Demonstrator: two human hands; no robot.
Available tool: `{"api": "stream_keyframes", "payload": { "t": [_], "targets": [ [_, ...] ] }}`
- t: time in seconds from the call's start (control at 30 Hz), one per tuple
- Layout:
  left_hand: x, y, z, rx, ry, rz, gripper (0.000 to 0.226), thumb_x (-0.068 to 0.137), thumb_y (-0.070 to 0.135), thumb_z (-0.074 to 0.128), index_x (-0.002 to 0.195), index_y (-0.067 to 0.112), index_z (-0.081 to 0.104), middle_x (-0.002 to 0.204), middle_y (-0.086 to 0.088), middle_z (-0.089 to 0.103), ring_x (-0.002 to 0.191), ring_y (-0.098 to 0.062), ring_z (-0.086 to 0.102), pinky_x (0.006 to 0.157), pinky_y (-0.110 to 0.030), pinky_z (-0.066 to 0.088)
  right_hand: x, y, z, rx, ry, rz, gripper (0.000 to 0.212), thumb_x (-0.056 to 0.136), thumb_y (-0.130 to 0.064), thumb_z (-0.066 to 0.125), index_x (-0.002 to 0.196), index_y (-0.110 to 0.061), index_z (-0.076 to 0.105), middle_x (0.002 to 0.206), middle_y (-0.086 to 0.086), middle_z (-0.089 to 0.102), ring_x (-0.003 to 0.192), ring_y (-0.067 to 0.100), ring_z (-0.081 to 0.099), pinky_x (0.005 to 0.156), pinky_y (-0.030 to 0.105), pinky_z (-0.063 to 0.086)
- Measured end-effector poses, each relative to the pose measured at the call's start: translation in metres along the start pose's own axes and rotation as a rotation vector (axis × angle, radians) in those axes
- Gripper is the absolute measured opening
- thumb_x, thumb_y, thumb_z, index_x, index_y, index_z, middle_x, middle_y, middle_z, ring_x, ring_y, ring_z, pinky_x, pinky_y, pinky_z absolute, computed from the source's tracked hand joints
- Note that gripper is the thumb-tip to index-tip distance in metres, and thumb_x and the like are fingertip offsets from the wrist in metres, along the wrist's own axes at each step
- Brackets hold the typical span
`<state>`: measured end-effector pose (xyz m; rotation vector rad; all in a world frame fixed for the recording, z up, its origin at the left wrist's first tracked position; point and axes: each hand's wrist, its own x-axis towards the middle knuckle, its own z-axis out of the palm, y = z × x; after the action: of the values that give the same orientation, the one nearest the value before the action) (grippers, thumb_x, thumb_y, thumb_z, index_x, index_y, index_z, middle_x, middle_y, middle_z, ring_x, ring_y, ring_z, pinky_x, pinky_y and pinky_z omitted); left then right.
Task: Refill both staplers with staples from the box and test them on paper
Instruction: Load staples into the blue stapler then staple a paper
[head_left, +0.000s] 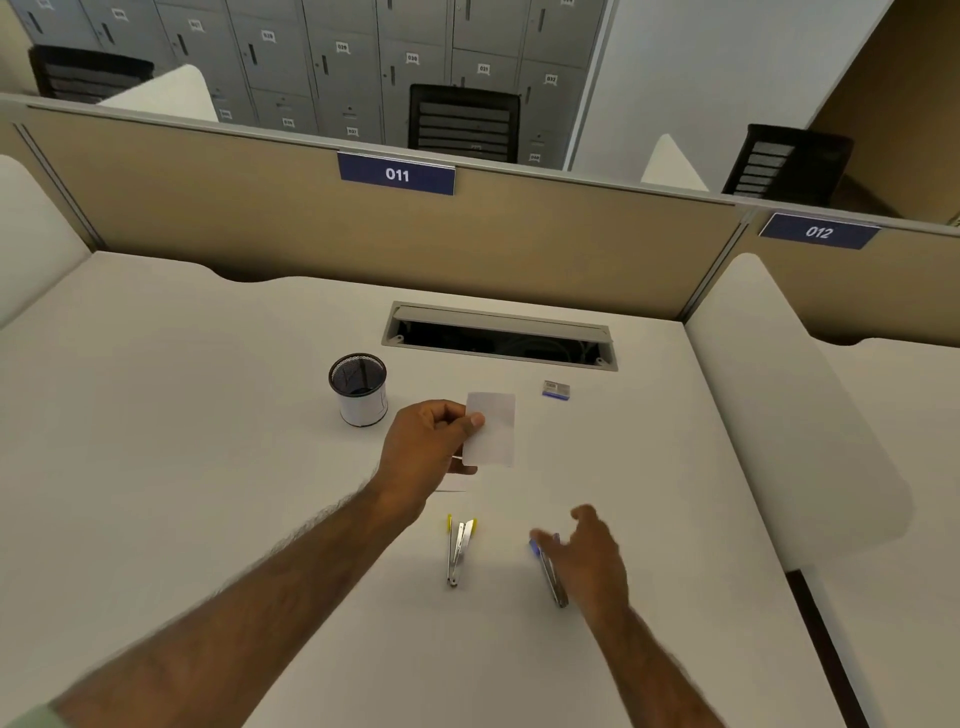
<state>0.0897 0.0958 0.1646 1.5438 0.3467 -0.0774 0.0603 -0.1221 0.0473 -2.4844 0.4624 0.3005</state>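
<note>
The person's left hand (431, 447) was held out over the middle of the desk (208, 415), pinching a small white paper (493, 436) by its left edge, thumb on top and fingers curled beneath. The paper was lifted clear of the desk, roughly flat, its long sides running near to far.

Nearer than that hand lay the yellow stapler (460, 553), swung open so its metal arms fanned apart, yellow tips pointing far. To its right, a little apart, lay the blue stapler (550, 577), blue end far and metal end near. The right hand (592, 556) was over it with fingers spread and loose, gripping nothing. The hand was blurred, so I could not tell whether the fingertips touched the stapler or were just above it.

The box (556, 389) of staples sat farther back and to the right of the paper, well apart from both staplers, just near of the open cable slot (498, 338) set in the desk. A black mesh cup (358, 389) with a white band stood upright to the left of the left hand.

Behind the desk ran a tan partition (260, 218) bearing a blue sign (397, 174) reading 011. Beyond it stood grey lockers (337, 57) and a black chair (462, 124).
</note>
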Motion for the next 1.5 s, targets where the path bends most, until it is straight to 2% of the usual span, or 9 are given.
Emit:
{"api": "stream_keyframes", "payload": {
  "t": [0.1,0.3,0.43,0.53,0.67,0.83,0.93,1.2,1.5],
  "targets": [
    [0.003,0.000,0.001,-0.004,-0.001,-0.006,0.020,0.093,0.017,0.068,0.101,-0.001,0.069,0.098,-0.016,0.074,0.082,-0.027,0.074,0.062,-0.034,0.063,-0.003,0.017,0.021,-0.190,-0.053,-0.052,0.064,0.073,-0.053,0.067,0.122,-0.020,0.043,0.112,0.003,0.055,0.107,0.027,0.056,0.079,0.036,0.048],
    [0.007,0.001,0.004,-0.016,-0.013,-0.007,0.020,0.092,0.017,0.069,0.099,-0.001,0.069,0.098,-0.020,0.074,0.086,-0.034,0.074,0.066,-0.038,0.063,0.006,0.023,0.037,-0.285,-0.039,-0.118,0.029,0.087,-0.028,0.056,0.113,-0.018,0.050,0.108,0.004,0.053,0.101,0.026,0.055,0.077,0.034,0.050],
    [0.006,0.005,0.004,-0.007,-0.023,-0.002,0.020,0.093,0.018,0.069,0.101,0.000,0.069,0.099,-0.017,0.074,0.082,-0.029,0.074,0.064,-0.036,0.063,0.015,0.016,0.024,0.258,-0.114,0.078,0.022,0.071,-0.014,0.066,0.089,-0.004,0.058,0.089,0.009,0.062,0.067,0.022,0.057,0.060,0.035,0.050],
    [0.006,0.008,0.002,-0.009,-0.026,0.001,0.019,0.093,0.019,0.068,0.101,0.002,0.069,0.101,-0.016,0.074,0.083,-0.029,0.075,0.066,-0.038,0.064,0.010,0.002,0.001,0.743,-0.263,0.183,0.024,0.083,0.000,0.062,0.104,0.005,0.051,0.083,0.015,0.059,0.056,0.022,0.056,0.047,0.030,0.047],
    [0.005,0.014,0.001,0.039,-0.034,0.017,0.021,0.094,0.022,0.066,0.104,0.003,0.067,0.105,-0.011,0.072,0.089,-0.029,0.074,0.069,-0.037,0.065,0.005,-0.030,-0.041,0.957,-0.466,0.042,0.022,0.089,0.000,0.059,0.108,-0.005,0.050,0.084,0.018,0.068,0.050,0.022,0.052,0.045,0.025,0.035],
    [0.003,0.019,0.003,0.073,-0.036,0.061,0.021,0.094,0.022,0.065,0.103,0.003,0.067,0.105,-0.010,0.072,0.085,-0.023,0.073,0.062,-0.029,0.063,0.010,-0.068,-0.091,1.184,-0.750,-0.037,0.061,0.097,-0.055,0.040,0.123,-0.004,0.062,0.081,0.011,0.061,0.066,0.019,0.052,0.061,0.032,0.041],
    [0.001,0.021,0.004,0.084,-0.036,0.076,0.018,0.094,0.022,0.065,0.101,0.005,0.067,0.102,-0.007,0.071,0.082,-0.019,0.072,0.059,-0.024,0.062,0.011,-0.085,-0.112,1.099,-0.743,-0.105,0.071,0.094,-0.062,0.032,0.124,-0.005,0.063,0.082,0.009,0.060,0.068,0.017,0.053,0.067,0.033,0.046],
    [-0.002,0.023,0.003,0.082,-0.059,0.110,0.017,0.093,0.022,0.066,0.101,0.007,0.068,0.102,-0.006,0.071,0.081,-0.017,0.072,0.057,-0.022,0.060,-0.008,-0.119,-0.135,0.431,-0.412,-0.422,0.018,0.088,-0.036,0.067,0.088,-0.019,0.073,0.068,0.001,0.066,0.058,0.014,0.053,0.056,0.026,0.048],
    [-0.007,0.023,0.007,0.152,-0.069,0.134,0.023,0.092,0.025,0.067,0.103,0.004,0.070,0.107,-0.008,0.070,0.084,-0.024,0.072,0.060,-0.027,0.063,-0.015,-0.138,-0.136,0.280,-0.421,-0.458,0.028,0.081,-0.040,0.072,0.097,-0.018,0.068,0.080,0.001,0.066,0.061,0.016,0.053,0.059,0.024,0.047]
  ]
}}
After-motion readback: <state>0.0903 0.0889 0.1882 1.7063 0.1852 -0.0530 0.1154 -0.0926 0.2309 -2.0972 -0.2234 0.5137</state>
